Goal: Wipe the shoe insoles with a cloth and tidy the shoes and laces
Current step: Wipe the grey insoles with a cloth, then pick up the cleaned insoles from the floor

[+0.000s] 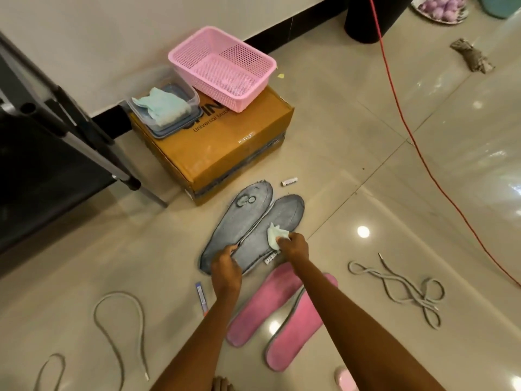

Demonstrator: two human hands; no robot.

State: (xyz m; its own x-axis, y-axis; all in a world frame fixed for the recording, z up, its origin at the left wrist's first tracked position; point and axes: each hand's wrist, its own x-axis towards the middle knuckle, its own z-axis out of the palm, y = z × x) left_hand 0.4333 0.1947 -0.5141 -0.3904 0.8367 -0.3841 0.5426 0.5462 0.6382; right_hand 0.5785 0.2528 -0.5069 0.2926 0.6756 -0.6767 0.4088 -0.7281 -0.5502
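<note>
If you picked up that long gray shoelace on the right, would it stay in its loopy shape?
Probably not. The gray shoelace lies in soft loops on the shiny floor tiles, so it looks floppy and would likely dangle straight. It seems thin and light, so it should lift easily. Its loops cross each other, so it might tangle.

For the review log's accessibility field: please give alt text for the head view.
A person's right hand presses a pale cloth onto a grey insole on the tiled floor while the left hand steadies its edge. Two pink insoles and loose grey laces lie nearby.
</note>
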